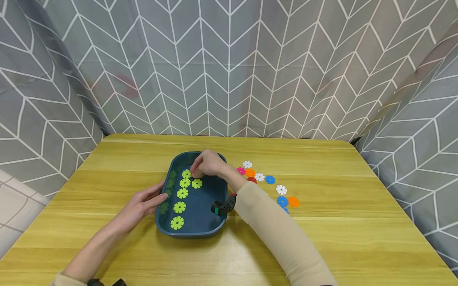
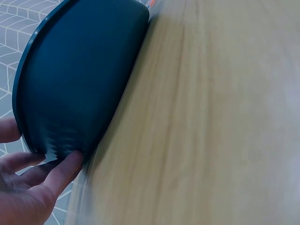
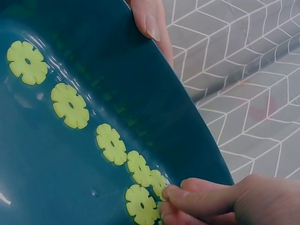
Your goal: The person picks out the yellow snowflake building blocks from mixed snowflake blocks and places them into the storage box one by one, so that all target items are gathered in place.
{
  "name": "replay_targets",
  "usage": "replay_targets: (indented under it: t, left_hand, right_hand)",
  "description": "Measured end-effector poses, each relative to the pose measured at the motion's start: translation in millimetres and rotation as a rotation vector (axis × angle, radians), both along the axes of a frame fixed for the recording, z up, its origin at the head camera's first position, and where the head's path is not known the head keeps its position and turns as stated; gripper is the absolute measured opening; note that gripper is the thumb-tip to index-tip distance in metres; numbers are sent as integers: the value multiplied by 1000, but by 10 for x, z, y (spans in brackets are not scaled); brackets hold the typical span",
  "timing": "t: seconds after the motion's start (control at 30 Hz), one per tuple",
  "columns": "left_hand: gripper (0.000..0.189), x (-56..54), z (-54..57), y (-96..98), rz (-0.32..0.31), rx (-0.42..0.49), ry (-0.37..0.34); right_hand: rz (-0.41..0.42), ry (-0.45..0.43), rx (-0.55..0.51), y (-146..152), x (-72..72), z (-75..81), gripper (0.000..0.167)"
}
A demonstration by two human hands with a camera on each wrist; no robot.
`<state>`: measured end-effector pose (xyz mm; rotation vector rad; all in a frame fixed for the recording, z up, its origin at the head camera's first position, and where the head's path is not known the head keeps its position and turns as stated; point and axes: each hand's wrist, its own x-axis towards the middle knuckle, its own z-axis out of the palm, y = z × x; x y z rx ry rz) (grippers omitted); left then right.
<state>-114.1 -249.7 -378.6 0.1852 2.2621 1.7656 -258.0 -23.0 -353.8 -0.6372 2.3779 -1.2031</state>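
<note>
A dark teal plastic tray stands on the table with several yellow-green notched snowflake discs lying flat in it. They form a row along its left side, with another disc beside the row. My left hand grips the left wall, thumb over the rim and fingers against the outside. Inside the tray's far end, my right hand has thumb and fingers together, pinching at a yellow-green disc at the row's far end. The fingers partly hide that disc.
To the tray's right lie loose discs: white, blue, orange, pink and red. My right forearm crosses the tray's right rim. A grey patterned curtain stands behind the wooden table.
</note>
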Motion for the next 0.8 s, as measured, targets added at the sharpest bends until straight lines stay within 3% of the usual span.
replay_targets:
  t: [0.63, 0.8]
  left_hand:
    - [69, -3, 8, 3, 12, -18, -9]
    - [69, -1, 9, 6, 15, -19, -11]
  right_hand:
    - [126, -212, -208, 129, -22, 236, 23]
    - [139, -194, -212, 263, 1, 286, 29]
